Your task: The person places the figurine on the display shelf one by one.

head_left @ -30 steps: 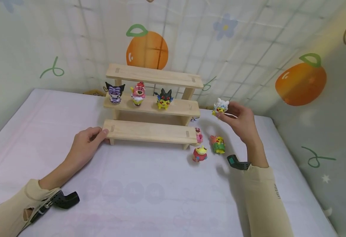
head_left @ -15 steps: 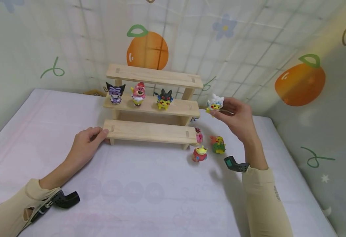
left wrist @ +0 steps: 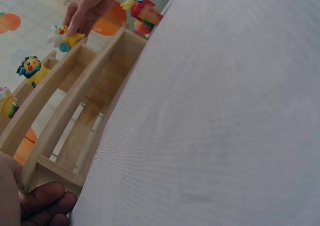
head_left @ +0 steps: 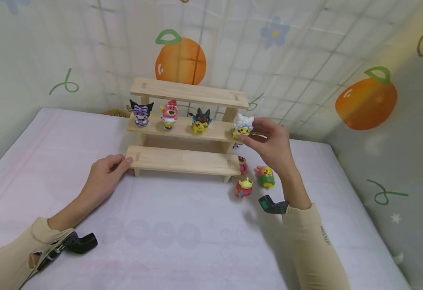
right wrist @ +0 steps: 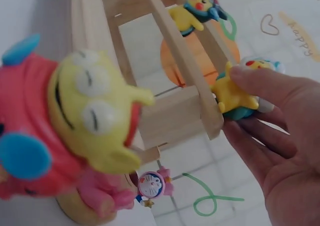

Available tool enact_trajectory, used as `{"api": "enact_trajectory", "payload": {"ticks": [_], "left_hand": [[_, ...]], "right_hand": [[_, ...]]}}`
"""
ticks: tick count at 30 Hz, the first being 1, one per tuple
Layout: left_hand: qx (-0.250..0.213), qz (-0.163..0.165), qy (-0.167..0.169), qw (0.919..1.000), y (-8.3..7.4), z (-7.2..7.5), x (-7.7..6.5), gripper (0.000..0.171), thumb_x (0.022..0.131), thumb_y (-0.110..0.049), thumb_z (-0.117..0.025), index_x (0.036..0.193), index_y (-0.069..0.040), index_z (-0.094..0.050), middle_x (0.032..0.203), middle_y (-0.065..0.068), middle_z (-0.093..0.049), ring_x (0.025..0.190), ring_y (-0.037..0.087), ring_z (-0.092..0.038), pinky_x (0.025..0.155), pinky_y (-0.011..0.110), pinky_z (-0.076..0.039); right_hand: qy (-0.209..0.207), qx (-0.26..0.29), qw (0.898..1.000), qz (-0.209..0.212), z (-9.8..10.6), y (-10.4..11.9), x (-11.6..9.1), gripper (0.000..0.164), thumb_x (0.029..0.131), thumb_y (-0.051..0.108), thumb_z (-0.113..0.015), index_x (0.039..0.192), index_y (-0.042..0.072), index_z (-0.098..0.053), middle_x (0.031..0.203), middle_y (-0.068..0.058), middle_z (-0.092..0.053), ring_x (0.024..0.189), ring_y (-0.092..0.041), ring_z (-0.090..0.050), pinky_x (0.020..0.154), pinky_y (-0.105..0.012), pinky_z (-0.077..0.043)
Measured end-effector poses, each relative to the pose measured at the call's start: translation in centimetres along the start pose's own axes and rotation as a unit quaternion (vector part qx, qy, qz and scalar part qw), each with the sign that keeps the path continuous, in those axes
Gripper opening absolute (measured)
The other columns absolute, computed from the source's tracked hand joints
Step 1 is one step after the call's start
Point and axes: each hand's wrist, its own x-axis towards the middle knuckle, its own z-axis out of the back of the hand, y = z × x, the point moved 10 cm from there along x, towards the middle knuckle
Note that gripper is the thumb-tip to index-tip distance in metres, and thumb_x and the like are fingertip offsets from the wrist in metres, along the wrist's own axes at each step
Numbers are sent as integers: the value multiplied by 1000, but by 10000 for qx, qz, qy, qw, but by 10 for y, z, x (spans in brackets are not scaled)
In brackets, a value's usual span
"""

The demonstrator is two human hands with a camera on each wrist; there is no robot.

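Note:
My right hand pinches a small yellow figurine with a white fluffy hood between thumb and fingers, at the right end of the middle step of a wooden tiered display stand. In the right wrist view, the figurine is right at the end of the board; I cannot tell whether its base bears on the wood. With my left hand I grip the left end of the lowest step, thumb near the top and fingers lower. Along the middle step stand a purple-and-black figurine, a pink bear figurine and a black-hooded yellow figurine.
Right of the stand, on the white-covered table, are a red figurine with a yellow three-eyed head, a green-and-pink figurine and a pink figurine partly behind the stand. A patterned curtain hangs behind.
My right hand has carried the white-hooded figurine leftward, from beside the stand to the right end of the middle step. The left hand has stayed on the lowest step.

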Motion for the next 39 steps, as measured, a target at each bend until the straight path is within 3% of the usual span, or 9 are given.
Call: {"api": "enact_trajectory", "payload": {"ticks": [12,20,25,32,39], "left_hand": [[-68,67,109,9999,0,-1,0,46,111,-44,-52,109,-5,-75,108,15,-70,96,25,-51,83,31,-39],[-12,3,20,10000,1,0,0,43,110,-43,-53,103,-7,-76,104,14,-70,92,25,-50,79,31,-38],[-5,-51,-14,10000,1,0,1,42,110,-44,-54,101,-9,-76,102,13,-68,89,24,-50,76,31,-37],[65,-115,-60,9999,-2,1,1,41,110,-43,-55,99,-9,-75,99,12,-67,89,24,-51,75,30,-38],[57,-68,-13,10000,-2,1,0,42,110,-42,-54,101,-7,-76,101,13,-69,89,24,-51,76,29,-38]], "right_hand": [[36,-285,9996,81,-8,4,0,50,90,10,-84,136,4,-65,130,-13,-71,114,-25,-69,101,-39,-56],[111,-59,9994,313,-21,11,7,48,89,7,-84,133,2,-66,125,-15,-73,110,-28,-71,100,-36,-56],[154,-30,9996,240,-29,10,12,46,89,7,-84,131,2,-66,122,-17,-73,107,-28,-72,98,-32,-57],[93,-22,9994,338,-33,14,13,47,90,7,-83,134,2,-66,124,-16,-72,110,-28,-70,100,-37,-56],[202,109,9991,343,-28,11,7,51,91,9,-83,138,3,-63,122,-16,-74,109,-28,-72,101,-35,-56]]}}
